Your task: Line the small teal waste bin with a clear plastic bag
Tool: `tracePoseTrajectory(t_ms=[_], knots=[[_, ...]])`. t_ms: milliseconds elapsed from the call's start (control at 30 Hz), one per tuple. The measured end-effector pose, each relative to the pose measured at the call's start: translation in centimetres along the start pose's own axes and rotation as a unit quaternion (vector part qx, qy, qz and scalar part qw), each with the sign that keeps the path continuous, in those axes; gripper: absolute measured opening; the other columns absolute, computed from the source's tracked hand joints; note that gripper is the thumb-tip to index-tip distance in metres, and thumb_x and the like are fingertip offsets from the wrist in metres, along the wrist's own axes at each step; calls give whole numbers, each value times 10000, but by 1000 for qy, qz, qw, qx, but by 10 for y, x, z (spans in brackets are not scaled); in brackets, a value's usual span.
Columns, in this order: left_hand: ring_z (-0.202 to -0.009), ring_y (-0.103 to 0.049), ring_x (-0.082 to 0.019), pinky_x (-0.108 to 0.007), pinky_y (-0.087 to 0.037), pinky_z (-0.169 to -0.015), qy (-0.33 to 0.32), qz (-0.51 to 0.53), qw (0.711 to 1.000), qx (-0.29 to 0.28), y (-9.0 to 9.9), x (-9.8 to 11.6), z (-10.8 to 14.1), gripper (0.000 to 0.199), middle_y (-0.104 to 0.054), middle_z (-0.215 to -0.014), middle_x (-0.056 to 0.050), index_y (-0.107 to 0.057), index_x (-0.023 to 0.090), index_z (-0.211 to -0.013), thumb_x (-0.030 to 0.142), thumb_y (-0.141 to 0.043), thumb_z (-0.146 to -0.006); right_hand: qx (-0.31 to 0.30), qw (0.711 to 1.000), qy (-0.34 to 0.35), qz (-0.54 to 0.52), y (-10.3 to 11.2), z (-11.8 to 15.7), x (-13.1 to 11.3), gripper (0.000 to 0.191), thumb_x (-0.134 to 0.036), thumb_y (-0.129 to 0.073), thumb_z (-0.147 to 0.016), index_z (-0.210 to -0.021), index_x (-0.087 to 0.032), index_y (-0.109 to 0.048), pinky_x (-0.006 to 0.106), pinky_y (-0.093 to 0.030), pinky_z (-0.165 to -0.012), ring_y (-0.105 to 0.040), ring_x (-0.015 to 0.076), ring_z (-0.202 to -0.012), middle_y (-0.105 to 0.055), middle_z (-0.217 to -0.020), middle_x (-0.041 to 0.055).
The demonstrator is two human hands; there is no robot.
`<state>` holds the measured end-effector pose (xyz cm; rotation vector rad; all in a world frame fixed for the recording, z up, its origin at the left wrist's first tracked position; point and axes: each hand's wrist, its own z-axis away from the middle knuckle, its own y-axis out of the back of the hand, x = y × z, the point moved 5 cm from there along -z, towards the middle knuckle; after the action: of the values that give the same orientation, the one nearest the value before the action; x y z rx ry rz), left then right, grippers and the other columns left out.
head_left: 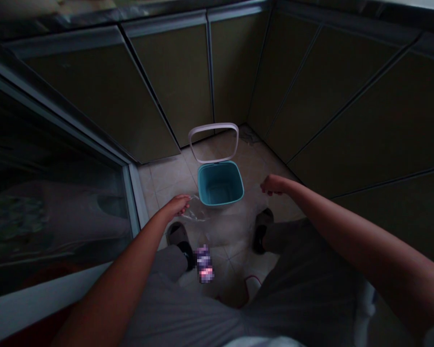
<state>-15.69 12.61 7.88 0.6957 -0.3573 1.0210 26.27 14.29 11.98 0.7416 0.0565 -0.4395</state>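
Observation:
A clear plastic bag (197, 212) spreads between my hands, in front of a teal bin (201, 185). My left hand (179, 206) is closed on the bag's left edge, just left of the bin. To the right of the bin, my right hand (273, 185) is closed in a pinch on the other side of the bag, which is faint there. The bin stands upright on the floor with its inside showing. Its pale pink rim frame (214, 126) is tilted up at the back.
Cabinet doors (169, 67) run along the back and right. A glass door frame (134, 193) stands at the left. My slippered feet (179, 234) are on the tiled floor (164, 176). A blurred purple item (204, 263) lies between my legs. The light is dim.

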Motion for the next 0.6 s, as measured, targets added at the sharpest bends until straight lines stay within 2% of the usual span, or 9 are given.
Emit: tracePoseTrajectory(t_ms=[100,167,267,333,400,467,533,600], knots=[[-529,-551,-128,-225,-393,-506,-32,-74,996,42,3,5,1,402,-659,-739,-2,-629,175,-1250,367,-615,-897,11,997,7,77,-1,-6,-2,303,-293,-563,-943,-785,-115,-750,285,-434,-566,-566,130,-509,-708,-744,99],[-645,-635,-169,-252,-461,-590,-66,-115,988,75,6,12,4,495,-707,-820,-40,-603,159,-1324,358,-648,-873,25,993,11,118,0,-9,-3,362,-344,-558,-949,-760,-117,-767,296,-478,-648,-676,189,-670,-736,-810,137],[-943,-704,-241,-315,-526,-815,-136,-194,963,132,11,32,21,639,-724,-1097,-120,-548,175,-1443,354,-679,-843,71,986,10,147,7,-6,-8,398,-449,-575,-940,-982,-124,-801,345,-527,-774,-726,295,-983,-755,-1053,192],[-1136,-667,-281,-365,-503,-963,-192,-228,942,156,12,52,45,647,-669,-1276,-161,-551,193,-1461,377,-668,-852,100,984,5,147,12,-1,-12,457,-493,-587,-928,-1168,-145,-763,389,-541,-832,-697,337,-1117,-722,-1212,206],[-1176,-651,-286,-386,-490,-1007,-243,-219,934,142,10,69,77,600,-654,-1314,-165,-577,193,-1440,413,-626,-884,121,983,7,137,14,5,-17,501,-509,-580,-930,-1269,-165,-715,419,-543,-866,-678,353,-1165,-699,-1279,205],[-1056,-690,-261,-377,-522,-946,-274,-179,940,100,6,79,112,558,-697,-1231,-136,-609,198,-1397,467,-586,-910,144,982,15,119,16,9,-22,519,-510,-575,-934,-1328,-185,-671,426,-540,-887,-671,351,-1179,-690,-1302,195],[-957,-709,-239,-357,-543,-877,-286,-125,948,60,2,77,140,555,-728,-1154,-102,-628,210,-1364,539,-563,-921,168,980,28,102,18,12,-25,532,-509,-582,-931,-1362,-202,-636,421,-533,-908,-662,340,-1192,-679,-1328,182],[-950,-715,-229,-336,-544,-852,-284,-82,955,35,-1,69,157,565,-741,-1119,-87,-626,216,-1356,583,-536,-936,186,977,41,90,18,11,-27,527,-497,-593,-926,-1364,-207,-628,410,-526,-923,-657,326,-1197,-671,-1338,176]])
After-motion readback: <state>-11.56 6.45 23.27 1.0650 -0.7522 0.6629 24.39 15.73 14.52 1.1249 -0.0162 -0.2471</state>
